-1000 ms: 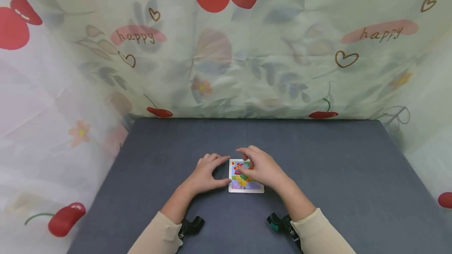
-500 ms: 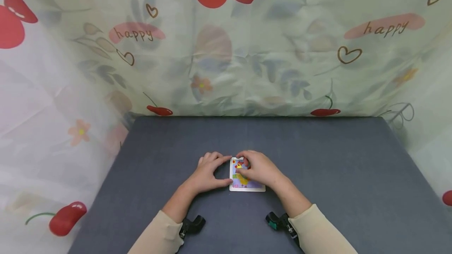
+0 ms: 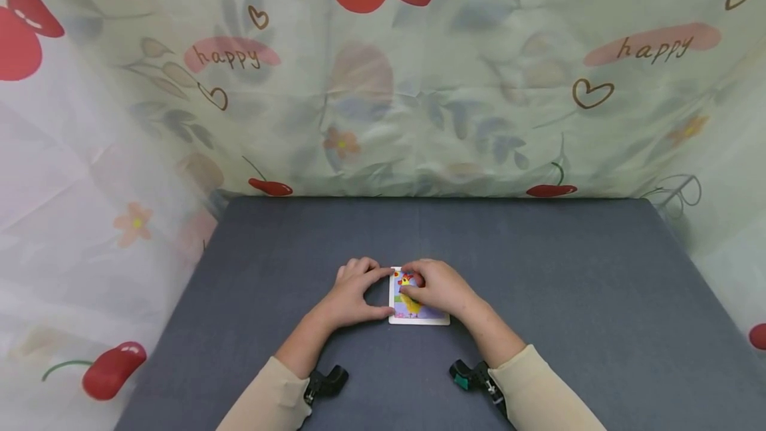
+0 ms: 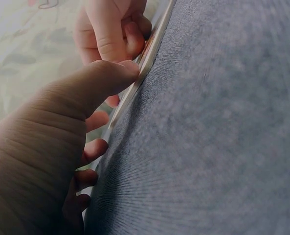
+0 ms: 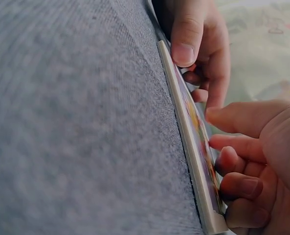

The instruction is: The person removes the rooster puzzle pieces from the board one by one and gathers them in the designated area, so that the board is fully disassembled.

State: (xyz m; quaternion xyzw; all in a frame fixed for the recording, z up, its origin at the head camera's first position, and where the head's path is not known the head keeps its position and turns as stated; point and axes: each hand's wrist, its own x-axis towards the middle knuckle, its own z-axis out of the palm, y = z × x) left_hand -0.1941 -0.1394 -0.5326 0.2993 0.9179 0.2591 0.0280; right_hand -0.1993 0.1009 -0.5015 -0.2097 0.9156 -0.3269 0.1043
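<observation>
A small puzzle board with a pale rim and a yellow chicken picture lies flat on the dark grey table. My left hand touches its left side, thumb near the lower corner and index finger at the upper one. In the left wrist view, the left thumb rests on the board's rim. My right hand covers the board's right part. Its thumb and index fingertip touch the picture, a little apart, and its other fingers are bent, as the right wrist view shows. Nothing is seen pinched there.
The grey table spreads round both arms. A cloth curtain printed with cherries, hearts and leaves hangs behind and at both sides. Black wrist-worn devices sit by the beige sleeves.
My right hand has come down onto the board, its raised index finger lowering to the picture. The jumbled picture now shows a whole-looking chicken head and body. My left hand stays at the board's left edge.
</observation>
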